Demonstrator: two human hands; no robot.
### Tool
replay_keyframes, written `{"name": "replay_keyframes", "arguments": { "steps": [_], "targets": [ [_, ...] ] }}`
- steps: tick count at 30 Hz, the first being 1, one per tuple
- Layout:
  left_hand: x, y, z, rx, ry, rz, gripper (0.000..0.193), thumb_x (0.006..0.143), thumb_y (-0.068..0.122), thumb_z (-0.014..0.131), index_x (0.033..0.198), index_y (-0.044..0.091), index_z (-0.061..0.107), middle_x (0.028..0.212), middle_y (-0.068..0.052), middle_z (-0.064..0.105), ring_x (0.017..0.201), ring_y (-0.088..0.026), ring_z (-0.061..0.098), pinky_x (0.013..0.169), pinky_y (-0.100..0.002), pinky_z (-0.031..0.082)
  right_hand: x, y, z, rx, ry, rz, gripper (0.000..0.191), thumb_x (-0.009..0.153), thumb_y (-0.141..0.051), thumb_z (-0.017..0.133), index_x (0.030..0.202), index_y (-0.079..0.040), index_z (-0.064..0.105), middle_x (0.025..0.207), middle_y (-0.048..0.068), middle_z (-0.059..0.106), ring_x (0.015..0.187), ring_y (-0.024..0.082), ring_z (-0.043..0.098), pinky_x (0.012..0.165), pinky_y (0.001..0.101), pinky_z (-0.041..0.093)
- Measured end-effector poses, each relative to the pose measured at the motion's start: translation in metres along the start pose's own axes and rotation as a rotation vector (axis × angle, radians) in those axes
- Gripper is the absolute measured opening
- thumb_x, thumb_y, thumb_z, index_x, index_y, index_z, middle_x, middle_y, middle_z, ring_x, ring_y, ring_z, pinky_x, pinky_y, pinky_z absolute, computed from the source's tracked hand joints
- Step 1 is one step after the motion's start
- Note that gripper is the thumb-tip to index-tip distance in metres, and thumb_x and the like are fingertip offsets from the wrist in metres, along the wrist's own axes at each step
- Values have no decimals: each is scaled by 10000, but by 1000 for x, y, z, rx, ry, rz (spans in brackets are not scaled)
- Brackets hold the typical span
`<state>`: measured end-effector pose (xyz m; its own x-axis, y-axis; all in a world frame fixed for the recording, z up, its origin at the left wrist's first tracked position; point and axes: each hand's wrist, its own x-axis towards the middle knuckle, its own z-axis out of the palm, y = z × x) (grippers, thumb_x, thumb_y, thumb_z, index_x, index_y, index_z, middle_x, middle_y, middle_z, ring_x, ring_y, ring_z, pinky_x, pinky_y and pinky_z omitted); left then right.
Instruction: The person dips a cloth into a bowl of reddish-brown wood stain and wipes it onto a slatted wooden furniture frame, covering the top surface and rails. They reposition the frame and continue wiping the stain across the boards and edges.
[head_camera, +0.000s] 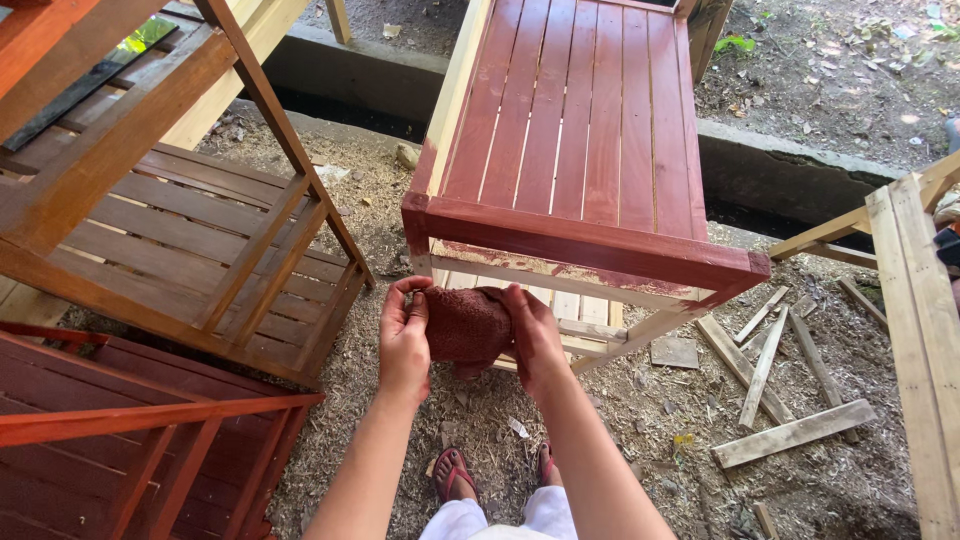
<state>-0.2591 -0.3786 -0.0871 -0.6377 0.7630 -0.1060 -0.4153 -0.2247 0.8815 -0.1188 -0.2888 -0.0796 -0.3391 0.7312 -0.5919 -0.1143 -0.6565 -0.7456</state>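
Observation:
My left hand (405, 335) and my right hand (533, 335) both grip a bunched reddish-brown cloth (467, 325) between them, held just below the near edge of a slatted wooden rack (575, 130). The rack's top slats and near rail (590, 243) are stained red-brown. Its side rail and lower shelf are bare pale wood. The cloth sits a little under and in front of the near rail, without touching it as far as I can see.
A brown-stained slatted rack (180, 225) stands at the left, and a redder one (130, 440) lies at the lower left. Bare wood offcuts (790, 432) litter the sawdust ground on the right. An unstained frame (925, 330) stands at the right edge. My sandalled feet (455, 472) are below.

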Motion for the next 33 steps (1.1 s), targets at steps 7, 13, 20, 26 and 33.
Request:
{"name": "replay_keyframes", "arguments": {
  "steps": [7, 13, 20, 26, 33],
  "targets": [
    [-9, 0, 10, -345, -54, -200, 212, 1059, 117, 429, 1146, 148, 620, 1026, -30, 700, 930, -188, 679, 820, -389, 594, -7, 15, -6, 29, -155, 220, 732, 815, -554, 620, 1430, -170, 521, 1281, 93, 687, 1182, 313, 618, 917, 575, 459],
    [-1, -5, -2, -195, 11, -236, 235, 1039, 147, 480, 1252, 145, 580, 1163, -121, 688, 1024, -303, 674, 844, -494, 585, -9, 6, -7, 237, -101, -11, 626, 831, -299, 790, 1352, -39, 560, 1181, 171, 694, 989, 299, 696, 799, 449, 579],
    [-3, 7, 2, 534, -63, -488, 605, 978, 599, 439, 1431, 206, 514, 1419, -88, 617, 1285, -279, 569, 1054, -535, 433, -19, 1, -11, 178, -112, -354, 614, 710, -148, 859, 1211, 20, 546, 1099, 205, 698, 931, 306, 748, 794, 456, 636],
    [-1, -2, 25, 128, -58, -448, 787, 936, 681, 416, 1433, 74, 484, 1293, -177, 657, 1153, -331, 675, 961, -484, 594, -25, 11, -9, 74, -301, -264, 703, 697, -193, 919, 1235, 24, 522, 1175, 215, 680, 1057, 329, 705, 968, 457, 598],
    [-4, -27, 28, 24, -43, -434, 840, 928, 705, 376, 1455, 52, 421, 1288, -179, 646, 1172, -335, 683, 959, -435, 583, -26, -2, -1, -356, -321, -372, 1072, 662, -217, 921, 1552, -77, 340, 1432, 144, 553, 1307, 274, 575, 1114, 419, 459]
  ]
}}
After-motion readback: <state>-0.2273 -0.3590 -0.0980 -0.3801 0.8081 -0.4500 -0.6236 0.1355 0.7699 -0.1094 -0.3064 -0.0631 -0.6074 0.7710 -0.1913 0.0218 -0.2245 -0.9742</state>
